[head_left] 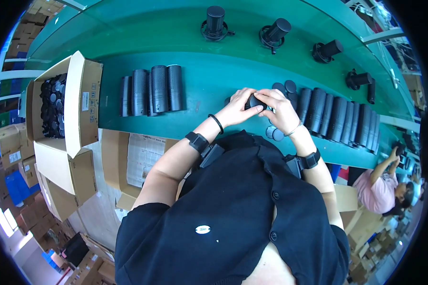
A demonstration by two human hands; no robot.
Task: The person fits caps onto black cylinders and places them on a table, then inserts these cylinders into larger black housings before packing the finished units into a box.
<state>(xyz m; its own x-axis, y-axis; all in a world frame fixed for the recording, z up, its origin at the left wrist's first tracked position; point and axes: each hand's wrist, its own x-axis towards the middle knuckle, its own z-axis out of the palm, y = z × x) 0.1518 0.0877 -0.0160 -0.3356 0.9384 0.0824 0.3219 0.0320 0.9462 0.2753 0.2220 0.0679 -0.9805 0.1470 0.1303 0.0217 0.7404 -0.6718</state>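
Over the middle of the green bench, my left hand [238,107] is wrapped round a black cylindrical tube [227,101], most of which it hides. My right hand [280,110] closes its fingers on a round black cap [255,102] at the tube's right end. Whether the cap is fully seated cannot be made out. Beside my right hand lie several loose black discs [290,86]. A few light-faced discs [274,133] rest near the bench's front edge, just below that hand.
Several black tubes [340,118] stand in a row to the right, and a smaller group [159,89] stands left. An open carton [83,102] of black discs is at far left. Microphone-like assemblies [215,21] line the back. Another person [378,190] works at right.
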